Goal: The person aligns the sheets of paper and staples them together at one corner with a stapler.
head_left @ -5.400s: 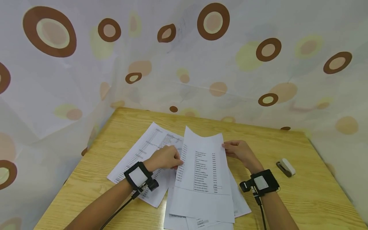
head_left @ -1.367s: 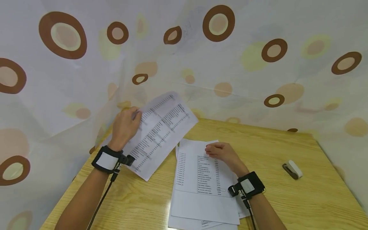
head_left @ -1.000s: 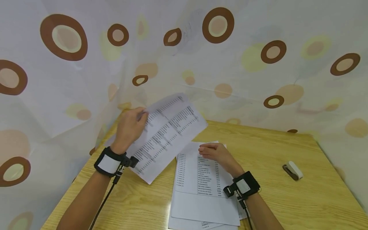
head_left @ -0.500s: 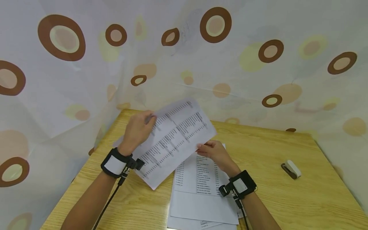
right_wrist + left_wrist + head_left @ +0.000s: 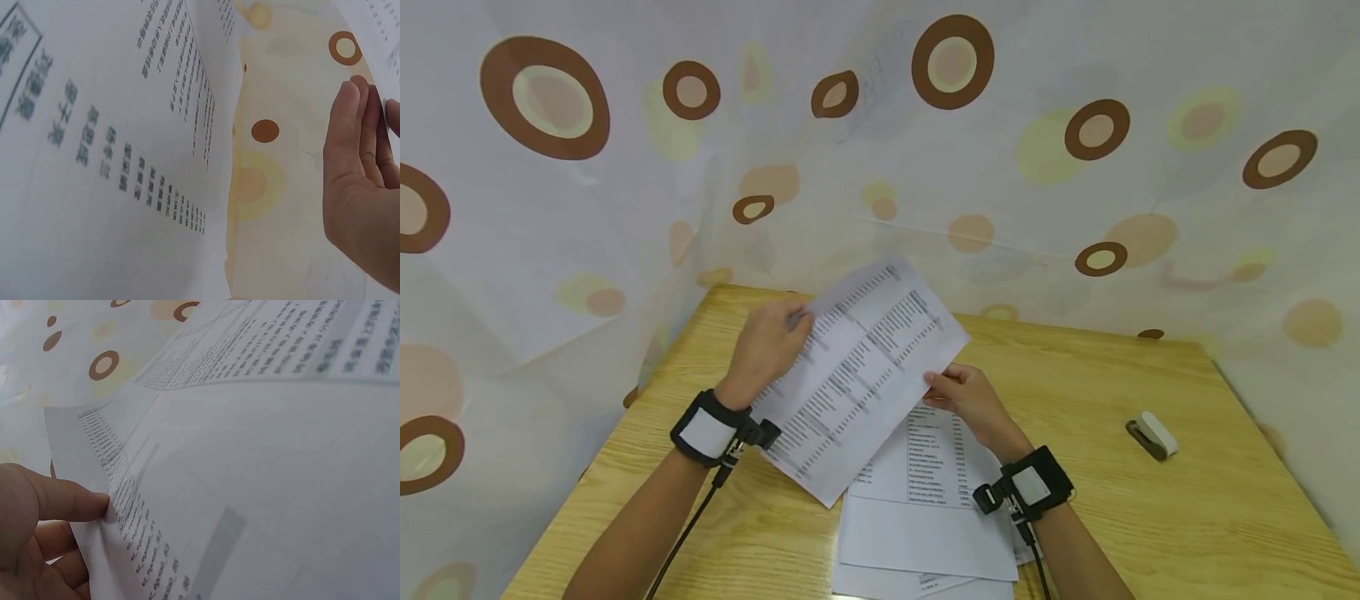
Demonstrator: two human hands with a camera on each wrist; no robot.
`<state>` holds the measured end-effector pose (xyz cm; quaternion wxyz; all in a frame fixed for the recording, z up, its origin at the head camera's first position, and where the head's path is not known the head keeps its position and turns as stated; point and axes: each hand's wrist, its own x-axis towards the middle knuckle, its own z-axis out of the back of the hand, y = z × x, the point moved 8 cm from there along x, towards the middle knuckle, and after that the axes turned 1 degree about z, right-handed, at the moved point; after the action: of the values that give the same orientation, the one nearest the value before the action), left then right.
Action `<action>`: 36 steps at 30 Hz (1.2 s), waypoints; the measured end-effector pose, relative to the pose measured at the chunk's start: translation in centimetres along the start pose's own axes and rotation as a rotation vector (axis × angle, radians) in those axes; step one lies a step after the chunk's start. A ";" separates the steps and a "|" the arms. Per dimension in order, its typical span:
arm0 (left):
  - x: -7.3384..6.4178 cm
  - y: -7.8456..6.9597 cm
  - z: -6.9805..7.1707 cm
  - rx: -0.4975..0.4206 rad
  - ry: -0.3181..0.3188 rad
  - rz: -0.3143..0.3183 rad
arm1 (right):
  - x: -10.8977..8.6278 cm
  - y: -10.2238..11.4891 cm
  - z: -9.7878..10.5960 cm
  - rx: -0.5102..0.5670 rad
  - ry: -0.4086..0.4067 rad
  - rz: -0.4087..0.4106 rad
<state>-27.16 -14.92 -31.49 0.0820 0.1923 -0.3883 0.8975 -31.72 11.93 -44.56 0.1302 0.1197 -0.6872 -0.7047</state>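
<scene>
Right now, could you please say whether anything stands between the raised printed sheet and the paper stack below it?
Only the right hand, pinching one edge of the raised printed sheet above the paper stack; nothing else visible. The stapler lies farther right.

You are at a desk-type workspace in a small, closed-off corner; whether it belongs to a home or an office you cannot tell. Pale sheeting (image 5: 880, 150) with brown rings and yellow blots fills the upper frame and runs down both sides, around the wood-grain table (image 5: 1097, 375). Your printed papers (image 5: 865, 383) at the centre and the small stapler (image 5: 1152, 436) at right look office-like
</scene>
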 end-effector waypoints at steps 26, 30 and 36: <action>0.0 0.5 -3.5 0.014 0.197 0.057 | -0.6 -0.3 2.9 0.020 -0.029 -0.092; -0.2 0.6 -4.7 0.014 0.252 0.048 | -0.6 -0.5 4.1 -0.015 -0.097 -0.118; -1.0 1.1 -6.5 0.016 0.343 0.076 | -0.7 -1.2 5.3 -0.038 -0.120 -0.152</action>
<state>-28.43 -10.87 -36.67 0.1115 0.0224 -0.3683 0.9227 -32.95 17.20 -45.61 0.0371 0.1267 -0.6692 -0.7312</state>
